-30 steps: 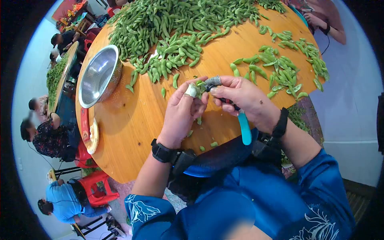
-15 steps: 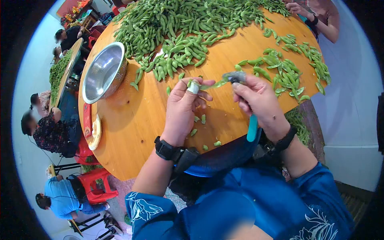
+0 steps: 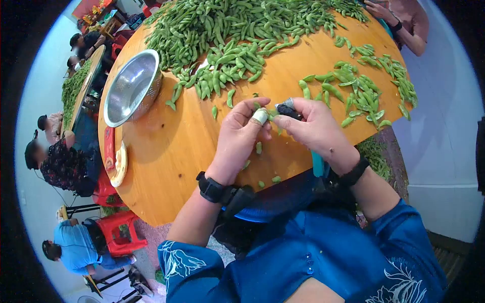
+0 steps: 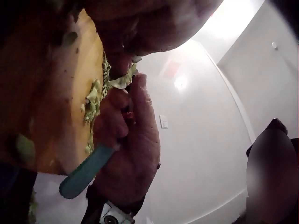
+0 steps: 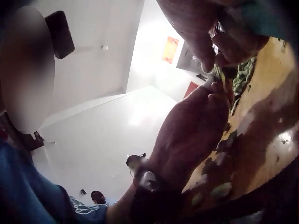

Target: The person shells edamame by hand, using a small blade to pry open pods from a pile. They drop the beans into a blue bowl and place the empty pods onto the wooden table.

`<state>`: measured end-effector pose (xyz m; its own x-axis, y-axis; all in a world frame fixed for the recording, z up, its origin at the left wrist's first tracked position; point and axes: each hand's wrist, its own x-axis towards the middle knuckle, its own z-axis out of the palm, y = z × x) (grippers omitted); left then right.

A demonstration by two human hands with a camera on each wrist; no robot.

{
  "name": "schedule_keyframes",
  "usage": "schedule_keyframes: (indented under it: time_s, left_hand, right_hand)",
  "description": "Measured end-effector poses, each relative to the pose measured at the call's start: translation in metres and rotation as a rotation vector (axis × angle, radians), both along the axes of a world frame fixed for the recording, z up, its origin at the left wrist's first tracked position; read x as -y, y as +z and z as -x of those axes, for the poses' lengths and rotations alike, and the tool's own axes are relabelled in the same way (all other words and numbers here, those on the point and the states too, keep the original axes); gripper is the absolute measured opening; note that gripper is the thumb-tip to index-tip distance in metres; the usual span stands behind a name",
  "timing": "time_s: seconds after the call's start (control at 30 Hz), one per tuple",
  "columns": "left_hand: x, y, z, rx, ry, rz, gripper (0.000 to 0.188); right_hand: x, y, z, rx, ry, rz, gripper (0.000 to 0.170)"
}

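Observation:
Over the near part of the table, the left hand (image 3: 236,136) pinches a green pod (image 3: 272,112) between thumb and forefinger; a white wrap covers its thumb. The right hand (image 3: 319,129) is close beside it, fingers curled round a tool with a turquoise handle (image 3: 318,164), also seen as a turquoise handle (image 4: 86,172) in the left wrist view. Dark and grey coverings are on the right thumb and forefinger, which meet the pod's other end. In the right wrist view the left hand (image 5: 189,130) and the pod are partly in shadow.
A large heap of green pods (image 3: 227,30) covers the table's far side, with smaller piles (image 3: 361,91) at right. A metal colander (image 3: 132,88) stands at left above a red-handled object (image 3: 109,146). Another person's arm (image 3: 411,38) is at the far right edge.
Half a second ago the hands were apart with a pod stretched between them; now they are together again. The left hand has shifted right and the right hand left.

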<state>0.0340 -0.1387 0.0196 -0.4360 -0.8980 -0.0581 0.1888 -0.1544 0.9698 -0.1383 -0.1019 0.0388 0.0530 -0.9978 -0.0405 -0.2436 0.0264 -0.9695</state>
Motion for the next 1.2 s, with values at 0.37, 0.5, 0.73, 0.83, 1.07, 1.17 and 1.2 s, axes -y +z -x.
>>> schedule_keyframes:
  time_s: [0.37,0.5,0.73,0.83,1.07,1.17,1.2]
  left_hand:
    - [-0.005,-0.003,0.003,0.162,0.109,0.205,0.026]
    - [-0.012,-0.003,0.01,0.335,0.063,0.454,0.015]
    - [-0.018,0.011,0.0,0.089,-0.163,0.04,0.014]
    - [-0.024,0.023,-0.003,0.109,-0.207,-0.066,0.013]
    - [-0.032,0.019,-0.032,0.998,0.083,1.085,0.015]
    - [-0.014,0.028,-0.029,1.206,0.201,0.862,0.02]
    - [-0.004,0.027,-0.027,1.209,0.2,0.863,0.02]
  right_hand:
    - [0.002,-0.004,0.01,-0.206,-0.133,0.081,0.015]
    - [-0.01,0.015,0.002,-0.353,-0.127,0.188,0.02]
    - [-0.016,0.014,-0.001,-0.163,-0.038,0.129,0.017]
    - [-0.018,0.023,0.011,-0.045,0.009,-0.006,0.017]
    - [-0.017,-0.008,0.084,-0.438,-0.131,0.211,0.02]
    - [-0.021,0.0,0.087,-0.428,-0.157,0.221,0.024]
    - [-0.023,0.004,0.085,-0.445,-0.148,0.173,0.027]
